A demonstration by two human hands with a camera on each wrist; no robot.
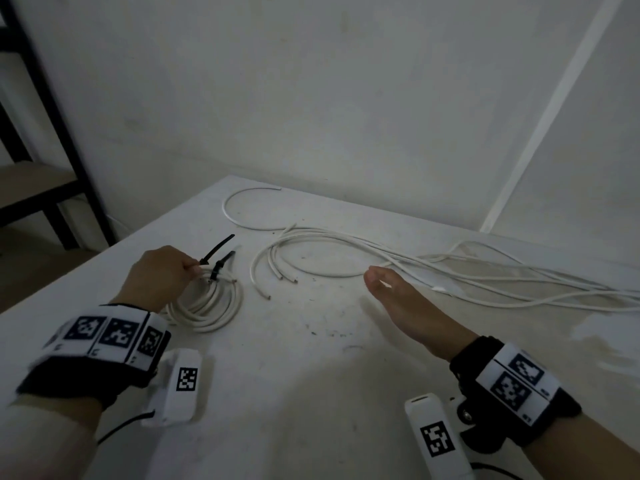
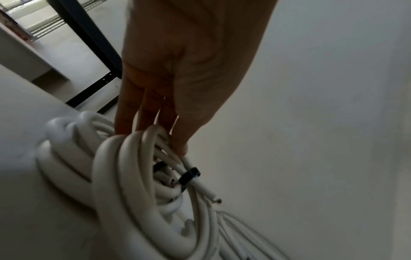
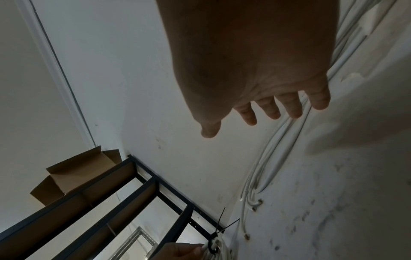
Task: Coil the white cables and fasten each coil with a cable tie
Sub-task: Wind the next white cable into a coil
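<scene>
A coil of white cable (image 1: 207,308) lies on the white table (image 1: 311,375) at the left, bound at its top by two black cable ties (image 1: 217,263) whose tails stick up. My left hand (image 1: 162,271) pinches the coil's strands beside the ties; in the left wrist view the fingers (image 2: 153,112) reach down onto the coil (image 2: 124,176) above a tie (image 2: 189,176). My right hand (image 1: 375,277) hovers open with spread fingers (image 3: 266,109) and holds nothing. It is just short of the loose white cables (image 1: 450,271), which trail off to the right.
One short cable (image 1: 239,216) curves alone near the table's far edge. A black metal shelf (image 1: 52,133) stands left of the table, with a cardboard box (image 3: 73,174) on it. The wall rises close behind the table. The table's left edge runs near my left wrist.
</scene>
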